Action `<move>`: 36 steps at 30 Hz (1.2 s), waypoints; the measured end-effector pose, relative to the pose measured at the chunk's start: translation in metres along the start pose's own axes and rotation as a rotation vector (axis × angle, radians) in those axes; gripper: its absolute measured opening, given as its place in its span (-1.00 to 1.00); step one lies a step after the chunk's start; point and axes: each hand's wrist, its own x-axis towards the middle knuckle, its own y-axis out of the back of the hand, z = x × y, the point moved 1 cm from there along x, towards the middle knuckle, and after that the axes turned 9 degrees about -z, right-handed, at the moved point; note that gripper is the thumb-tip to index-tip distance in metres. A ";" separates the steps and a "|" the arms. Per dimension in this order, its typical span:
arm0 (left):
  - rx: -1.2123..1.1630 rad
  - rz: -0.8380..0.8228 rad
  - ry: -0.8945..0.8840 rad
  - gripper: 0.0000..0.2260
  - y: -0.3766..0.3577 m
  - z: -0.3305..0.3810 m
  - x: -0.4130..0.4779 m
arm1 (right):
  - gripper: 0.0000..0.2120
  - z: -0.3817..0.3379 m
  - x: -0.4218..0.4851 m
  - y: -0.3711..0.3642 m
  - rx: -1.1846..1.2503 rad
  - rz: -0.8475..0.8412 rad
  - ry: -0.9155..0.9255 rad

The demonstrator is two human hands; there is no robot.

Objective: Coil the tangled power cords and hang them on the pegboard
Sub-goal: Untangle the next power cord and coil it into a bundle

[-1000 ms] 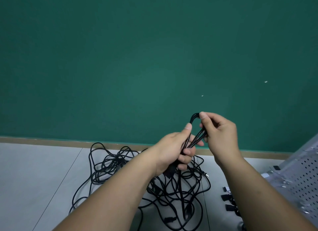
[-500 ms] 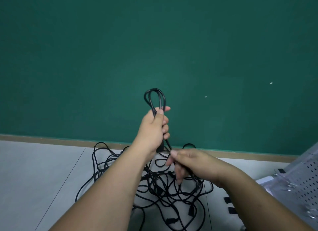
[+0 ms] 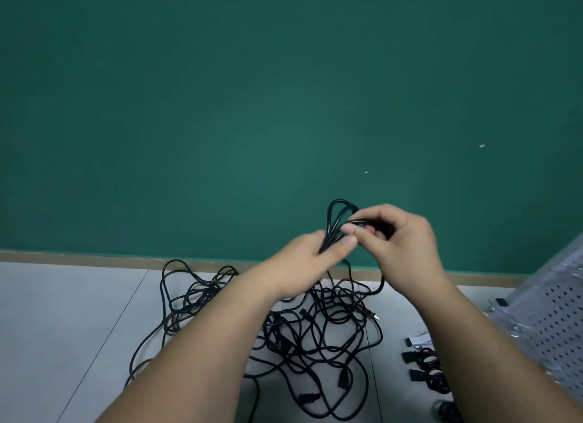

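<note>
A black power cord [image 3: 335, 216] is gathered into short loops that stick up above my left hand [image 3: 310, 260], which grips the bundle. My right hand [image 3: 399, 236] pinches a strand of the same cord just right of the loops, fingertips close to my left thumb. The cord trails down from both hands to a tangled heap of black cords [image 3: 318, 325] on the grey floor. A white pegboard [image 3: 558, 321] leans at the right edge, partly cut off by the frame.
A dark green wall [image 3: 252, 107] with a tan baseboard stands behind the heap. Several coiled black cords with plugs [image 3: 424, 369] lie on the floor beside the pegboard. Clear plastic bags [image 3: 501, 312] sit against the pegboard.
My right hand rose from the heap to the loops, bringing up a strand. My left hand moved right and lower with the bundle.
</note>
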 end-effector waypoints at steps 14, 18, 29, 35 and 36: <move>-0.433 0.108 -0.064 -0.84 -0.007 -0.008 0.005 | -0.88 0.015 0.005 0.007 -0.082 -0.068 -0.104; -0.052 0.126 -0.069 -0.80 -0.008 -0.004 0.003 | -0.91 0.001 0.005 -0.001 -0.214 0.185 0.070; -0.096 -0.006 -0.099 -0.91 -0.024 0.007 0.005 | -0.78 0.002 0.004 -0.009 -0.289 0.362 -0.019; -0.149 0.043 -0.092 -0.92 -0.022 0.006 0.004 | -0.83 0.012 0.013 -0.002 -0.068 0.098 -0.127; -0.157 0.047 -0.083 -0.91 -0.023 0.007 0.003 | -0.84 0.012 0.013 -0.001 -0.043 0.075 -0.117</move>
